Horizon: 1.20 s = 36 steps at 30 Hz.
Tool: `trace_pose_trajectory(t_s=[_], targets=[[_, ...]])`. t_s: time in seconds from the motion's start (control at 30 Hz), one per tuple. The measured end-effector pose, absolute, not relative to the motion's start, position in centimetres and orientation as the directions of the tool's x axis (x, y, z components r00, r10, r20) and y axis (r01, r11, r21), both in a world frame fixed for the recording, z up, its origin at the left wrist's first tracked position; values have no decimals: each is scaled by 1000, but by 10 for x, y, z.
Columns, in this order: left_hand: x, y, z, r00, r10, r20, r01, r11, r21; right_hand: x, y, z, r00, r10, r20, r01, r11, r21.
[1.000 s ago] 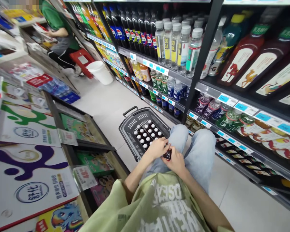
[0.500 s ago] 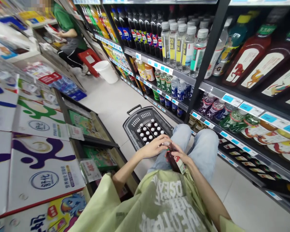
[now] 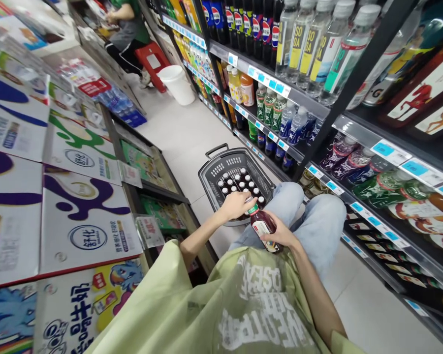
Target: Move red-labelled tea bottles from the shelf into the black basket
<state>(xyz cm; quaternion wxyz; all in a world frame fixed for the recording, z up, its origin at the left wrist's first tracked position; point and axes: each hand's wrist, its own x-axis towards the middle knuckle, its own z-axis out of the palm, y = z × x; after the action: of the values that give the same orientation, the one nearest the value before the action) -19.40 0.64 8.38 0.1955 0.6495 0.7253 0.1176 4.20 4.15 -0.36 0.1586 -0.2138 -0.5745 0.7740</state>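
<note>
A dark red drink bottle (image 3: 261,225) with a white label and a green neck band lies tilted over my lap, its cap end toward the basket. My right hand (image 3: 280,232) is wrapped round its body from the right side. At the top, the fingers of my left hand (image 3: 237,204) close on the cap, which they partly cover. Just beyond my hands, a dark plastic shopping basket (image 3: 205,184) stands on the floor with several white-capped dark bottles (image 3: 242,184) upright in it.
Drink shelves (image 3: 310,155) run along the right, close to my knees (image 3: 323,216). Stacked milk cartons (image 3: 88,221) line the left. Farther up the aisle are a white bucket (image 3: 177,84), a red stool (image 3: 152,61) and a seated person in green (image 3: 133,29).
The bottle has turned, so its label and green neck band now face me. My left fingers have shifted onto the cap. The view has moved somewhat, with shelves appearing farther right.
</note>
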Motion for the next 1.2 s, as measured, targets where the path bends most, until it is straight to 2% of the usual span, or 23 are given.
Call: trace_pose_trajectory(t_s=[0.1,0.17,0.23,0.3,0.37,0.47,0.53,0.6,0.67,0.73,0.8,0.87,1.0,1.1,1.2], targets=[[-198,11,85,-122,982,-142,920,166,355,45,42,-2,-872,461,-164,19,-303,-953],[-204,12,86,-1,990,-139,887,65,457,47,43,-1,-881,446,-156,14,-306,-952],[-211,10,88,152,980,-131,782,-38,623,49,44,1,-889,433,-147,10,-302,-953],[-217,6,88,238,958,-161,683,-47,729,49,44,4,-899,414,-145,10,-311,-950],[-222,2,90,269,936,-229,659,-5,752,48,44,6,-911,388,-140,4,-332,-943],[-227,-5,94,266,925,-270,692,12,722,45,39,5,-910,388,-144,-9,-365,-931],[-232,-7,99,215,944,-250,733,13,680,42,34,2,-849,497,-178,-26,-376,-926],[-241,-9,106,147,964,-222,767,31,641,40,29,-2,-711,677,-191,-47,-316,-948],[-252,-10,115,87,975,-204,781,61,622,39,26,-7,-532,835,-140,-16,-175,-984],[-264,-10,124,11,983,-184,808,100,580,38,26,-13,-397,916,-49,83,-17,-996],[-275,-8,128,-74,987,-145,874,134,466,35,26,-18,-362,930,59,215,144,-966],[-288,-2,124,-129,984,-120,943,160,292,31,27,-21,-424,894,143,346,306,-887],[-325,28,91,-209,957,-202,978,208,-24,25,26,-23,-567,810,148,486,475,-734],[-364,61,56,-310,914,-262,950,286,-126,23,26,-20,-590,793,150,511,511,-691],[-399,94,24,-387,877,-284,922,355,-157,20,27,-17,-588,792,165,542,537,-647]])
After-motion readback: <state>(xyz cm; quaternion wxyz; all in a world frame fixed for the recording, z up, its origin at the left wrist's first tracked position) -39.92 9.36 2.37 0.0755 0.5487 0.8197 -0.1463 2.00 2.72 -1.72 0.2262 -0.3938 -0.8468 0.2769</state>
